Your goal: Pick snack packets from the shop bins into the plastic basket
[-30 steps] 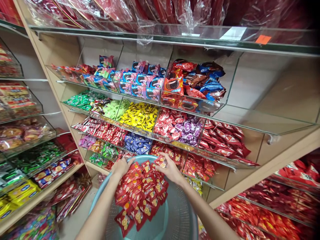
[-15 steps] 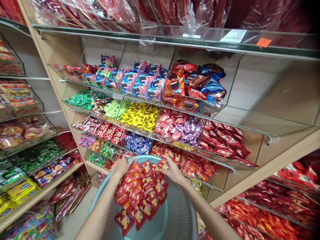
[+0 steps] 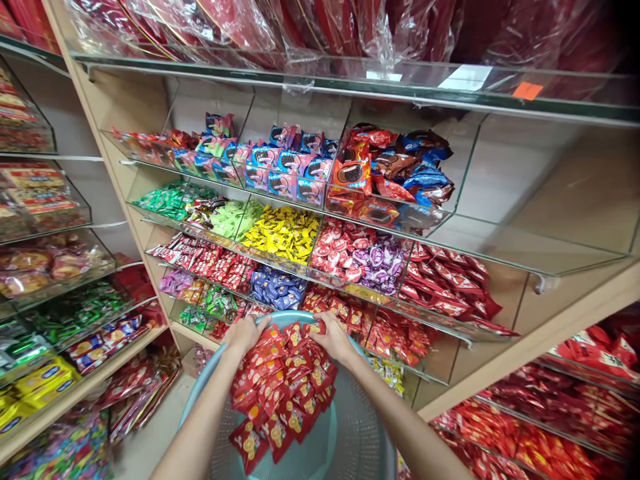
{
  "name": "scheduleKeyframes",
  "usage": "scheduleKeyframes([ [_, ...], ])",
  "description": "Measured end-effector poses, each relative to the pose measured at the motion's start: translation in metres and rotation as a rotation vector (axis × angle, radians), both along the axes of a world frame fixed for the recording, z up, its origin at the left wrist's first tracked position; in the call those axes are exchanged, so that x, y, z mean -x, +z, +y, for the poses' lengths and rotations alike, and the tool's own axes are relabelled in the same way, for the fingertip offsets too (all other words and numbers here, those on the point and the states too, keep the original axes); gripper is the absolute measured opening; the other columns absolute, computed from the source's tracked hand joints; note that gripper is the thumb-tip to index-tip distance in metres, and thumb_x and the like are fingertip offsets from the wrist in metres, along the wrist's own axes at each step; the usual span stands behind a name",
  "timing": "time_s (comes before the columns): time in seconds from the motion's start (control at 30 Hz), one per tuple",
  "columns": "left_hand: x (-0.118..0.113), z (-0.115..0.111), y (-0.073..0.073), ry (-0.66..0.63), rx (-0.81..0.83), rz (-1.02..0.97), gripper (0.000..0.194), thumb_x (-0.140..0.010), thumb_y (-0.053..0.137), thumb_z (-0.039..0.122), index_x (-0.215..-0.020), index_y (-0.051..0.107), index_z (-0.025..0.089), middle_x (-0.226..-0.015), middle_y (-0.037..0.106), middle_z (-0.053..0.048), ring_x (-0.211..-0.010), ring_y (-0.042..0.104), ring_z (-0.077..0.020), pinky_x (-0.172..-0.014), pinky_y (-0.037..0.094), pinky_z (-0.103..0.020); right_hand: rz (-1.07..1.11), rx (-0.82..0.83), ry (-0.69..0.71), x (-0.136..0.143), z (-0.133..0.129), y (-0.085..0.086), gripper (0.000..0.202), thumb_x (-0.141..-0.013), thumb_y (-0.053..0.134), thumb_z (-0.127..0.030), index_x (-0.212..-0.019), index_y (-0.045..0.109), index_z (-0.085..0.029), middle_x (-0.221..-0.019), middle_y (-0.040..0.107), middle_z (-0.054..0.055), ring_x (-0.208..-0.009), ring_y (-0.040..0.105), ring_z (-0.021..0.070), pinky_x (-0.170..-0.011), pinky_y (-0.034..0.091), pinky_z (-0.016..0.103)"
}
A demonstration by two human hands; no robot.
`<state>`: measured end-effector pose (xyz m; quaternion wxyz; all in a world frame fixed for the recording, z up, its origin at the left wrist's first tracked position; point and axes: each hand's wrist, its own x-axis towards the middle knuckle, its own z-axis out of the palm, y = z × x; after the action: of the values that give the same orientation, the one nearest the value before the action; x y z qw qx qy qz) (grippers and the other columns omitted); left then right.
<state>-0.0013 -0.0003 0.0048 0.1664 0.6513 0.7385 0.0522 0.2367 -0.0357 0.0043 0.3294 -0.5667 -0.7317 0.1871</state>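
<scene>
A pale blue plastic basket (image 3: 360, 433) is tipped toward a low glass bin of red candy packets (image 3: 395, 333). A heap of small red packets with orange marks (image 3: 283, 387) lies in the basket. My left hand (image 3: 243, 332) rests on the far left top of the heap by the basket's rim. My right hand (image 3: 333, 339) cups the far right top of the heap, fingers curled around several packets at the rim. Both forearms reach in from below.
Glass shelves (image 3: 500, 233) rise in tiers ahead: cookie packs (image 3: 295, 167) on top, then green, yellow (image 3: 283, 233) and red-purple candies (image 3: 365, 257), red wafer bars (image 3: 450, 283) to the right. An unfilled glass bin sits upper right. More stocked shelves stand at left (image 3: 55, 267) and lower right.
My right hand has slid slightly left and down onto the heap's far edge. The view has shifted down a little. The left hand stays where it was.
</scene>
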Motion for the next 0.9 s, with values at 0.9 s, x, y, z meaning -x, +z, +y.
scheduleKeyframes([
  [0.9,0.000,0.001,-0.001,-0.006,0.004,-0.010,0.077,-0.066,0.012,0.073,-0.094,0.059,0.019,-0.092,0.060,-0.015,-0.087,0.055,-0.0301,-0.072,0.040,-0.040,-0.485,-0.045,-0.125,0.008,-0.033,0.003,0.038,-0.072,0.052,-0.042,-0.104,0.050,-0.021,-0.099,0.049,0.007,-0.091,0.045,0.0209,-0.077,0.035,0.032],
])
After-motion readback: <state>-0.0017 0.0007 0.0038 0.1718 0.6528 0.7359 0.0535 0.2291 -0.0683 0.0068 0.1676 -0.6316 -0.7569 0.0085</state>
